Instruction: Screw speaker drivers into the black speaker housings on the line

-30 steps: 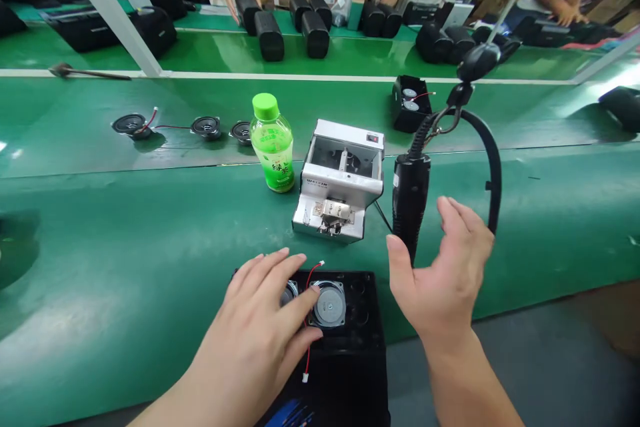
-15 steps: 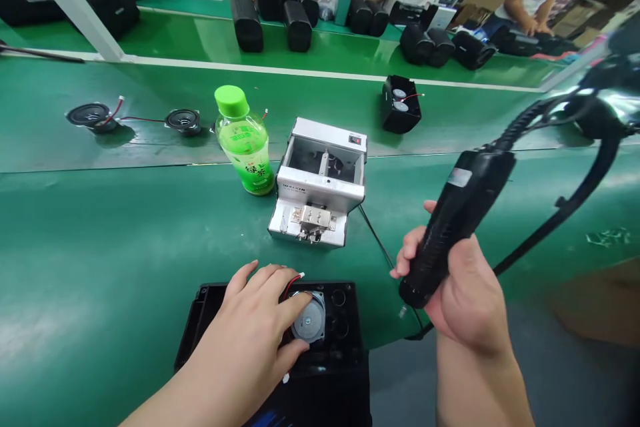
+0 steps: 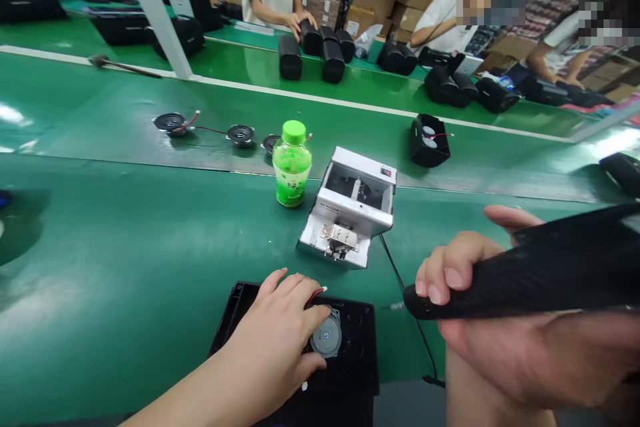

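My left hand (image 3: pixel 280 340) lies over a black casing (image 3: pixel 359 340) at the bench's front edge. Its thumb and forefinger touch the rim of a round grey speaker (image 3: pixel 327 335) set in the casing, and a red wire with a white plug stands beside the fingers. At the right, my right hand (image 3: pixel 500 320) is wrapped round a black electric screwdriver (image 3: pixel 540 270), held nearly level, its metal bit pointing left just right of the casing. Beyond the casing stands a white metal machine (image 3: pixel 350 210).
A green-capped bottle (image 3: pixel 293 170) stands left of the machine. Behind it are loose speakers (image 3: pixel 241 135) and a black box (image 3: pixel 430 140) with speakers inside. A cable (image 3: pixel 400 273) runs down the bench. Across the line, people handle black cases (image 3: pixel 333 60).
The screwdriver has swung from steeply tilted to nearly level and come closer to the camera, its bit now showing. The view has shifted, moving the bench objects rightward. My left hand remains on the speaker.
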Motion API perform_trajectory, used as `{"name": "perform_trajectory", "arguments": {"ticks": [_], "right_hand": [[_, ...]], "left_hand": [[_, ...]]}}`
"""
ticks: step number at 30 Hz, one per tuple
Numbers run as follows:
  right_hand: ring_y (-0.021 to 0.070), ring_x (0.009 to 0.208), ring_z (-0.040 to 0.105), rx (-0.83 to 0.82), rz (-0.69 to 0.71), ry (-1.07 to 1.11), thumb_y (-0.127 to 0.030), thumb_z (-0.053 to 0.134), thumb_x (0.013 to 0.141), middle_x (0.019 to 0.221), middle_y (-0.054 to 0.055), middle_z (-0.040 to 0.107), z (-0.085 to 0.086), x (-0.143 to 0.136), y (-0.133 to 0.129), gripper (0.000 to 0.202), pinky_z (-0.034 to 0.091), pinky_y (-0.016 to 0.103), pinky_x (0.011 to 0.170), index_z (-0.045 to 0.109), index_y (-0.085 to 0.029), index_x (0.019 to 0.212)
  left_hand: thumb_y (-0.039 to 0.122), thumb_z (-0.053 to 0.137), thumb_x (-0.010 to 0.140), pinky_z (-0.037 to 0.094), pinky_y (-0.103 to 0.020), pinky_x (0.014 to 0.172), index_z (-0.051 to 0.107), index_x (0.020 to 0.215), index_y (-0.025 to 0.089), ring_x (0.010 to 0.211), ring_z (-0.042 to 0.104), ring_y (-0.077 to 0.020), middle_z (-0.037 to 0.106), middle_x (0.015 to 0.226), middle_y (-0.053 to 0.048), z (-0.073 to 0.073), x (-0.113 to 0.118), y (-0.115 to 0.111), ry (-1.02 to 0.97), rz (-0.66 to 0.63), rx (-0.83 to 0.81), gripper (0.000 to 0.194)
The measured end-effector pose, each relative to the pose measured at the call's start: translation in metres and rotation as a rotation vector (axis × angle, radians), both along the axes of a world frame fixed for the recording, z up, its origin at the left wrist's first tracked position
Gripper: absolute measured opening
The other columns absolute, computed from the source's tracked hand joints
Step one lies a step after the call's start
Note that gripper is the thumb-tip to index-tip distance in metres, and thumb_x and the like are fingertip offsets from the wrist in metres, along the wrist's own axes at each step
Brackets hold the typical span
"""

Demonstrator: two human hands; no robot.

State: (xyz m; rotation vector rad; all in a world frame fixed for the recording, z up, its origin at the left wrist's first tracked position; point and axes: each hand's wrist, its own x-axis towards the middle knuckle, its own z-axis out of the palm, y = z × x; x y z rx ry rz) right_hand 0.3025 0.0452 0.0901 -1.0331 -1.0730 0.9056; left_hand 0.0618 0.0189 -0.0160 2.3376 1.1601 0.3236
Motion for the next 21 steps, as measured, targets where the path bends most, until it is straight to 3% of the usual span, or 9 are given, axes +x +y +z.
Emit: {"name": "perform_trajectory", "arguments": {"ticks": [4,8,13,16,21], "right_hand": [[0.0211,0.048,0.057,0.196,0.076,-0.023,-0.068,0.056,0.103,0.061,-0.002,0.06,0.015,-0.035,0.023,0.037,0.053,0.04,0.046,0.067,-0.033,0.109],[0.0204,0.048,0.06,0.319,0.149,-0.066,-0.087,0.059,0.091,0.062,-0.003,0.063,-0.003,-0.061,0.043,0.057,0.053,0.039,0.046,0.065,-0.03,0.099],[0.0181,0.047,0.054,0.228,0.177,-0.057,-0.099,0.063,0.077,0.062,-0.006,0.062,-0.023,-0.071,0.057,0.075,0.047,0.034,0.046,0.062,-0.03,0.107],[0.0193,0.045,0.054,0.172,0.136,-0.048,-0.098,0.062,0.079,0.061,-0.006,0.063,-0.019,-0.07,0.059,0.076,0.049,0.036,0.047,0.062,-0.031,0.115],[0.0193,0.044,0.054,0.145,0.105,-0.025,-0.098,0.065,0.075,0.059,-0.006,0.062,-0.013,-0.069,0.058,0.076,0.048,0.036,0.045,0.062,-0.032,0.111]], "left_hand": [[0.049,0.098,0.081,0.038,-0.065,0.128,0.081,0.124,0.029,0.132,0.065,-0.0342,0.071,0.137,-0.008,0.003,0.003,0.001,-0.014,0.011,0.002,0.05],[0.054,0.095,0.082,0.037,-0.064,0.129,0.082,0.118,0.026,0.128,0.065,-0.0346,0.072,0.131,-0.01,0.004,0.005,0.003,-0.013,-0.001,-0.025,0.047],[0.061,0.089,0.087,0.035,-0.059,0.13,0.081,0.121,0.022,0.127,0.062,-0.0328,0.07,0.13,-0.01,-0.001,0.006,0.003,-0.004,-0.03,0.006,0.051],[0.062,0.086,0.089,0.035,-0.059,0.13,0.081,0.12,0.021,0.126,0.061,-0.0327,0.069,0.127,-0.01,-0.004,0.006,0.003,0.01,-0.048,0.021,0.051],[0.062,0.084,0.091,0.036,-0.06,0.129,0.081,0.125,0.022,0.126,0.061,-0.0336,0.069,0.128,-0.012,-0.002,0.005,0.004,0.021,-0.05,0.001,0.052]]}}
